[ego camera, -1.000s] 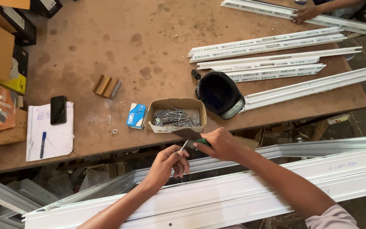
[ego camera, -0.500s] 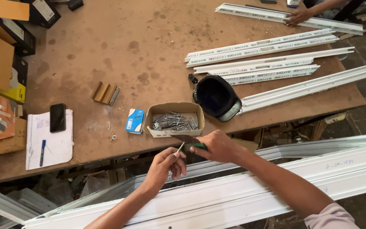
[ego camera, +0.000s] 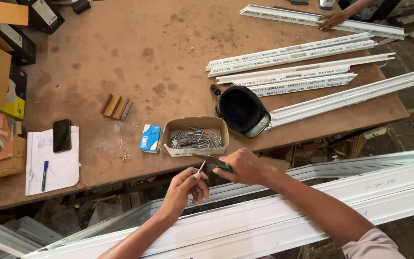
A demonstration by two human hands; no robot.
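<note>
Screw (ego camera: 201, 167) pinched in left hand (ego camera: 184, 188) fingers; right hand (ego camera: 245, 166) grips the screwdriver (ego camera: 212, 160). Best seat the tip squarely.

Both hands (ego camera: 216, 175) pinched, apparently closed.

screws (ego camera: 195, 138) in box (ego camera: 178, 151), helmet (ego camera: 242, 110) right

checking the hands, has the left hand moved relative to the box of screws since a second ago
Yes, slightly. The left hand sat below the left half of the box of screws; it now lies farther right, under the box's middle, closer to the right hand.
</note>
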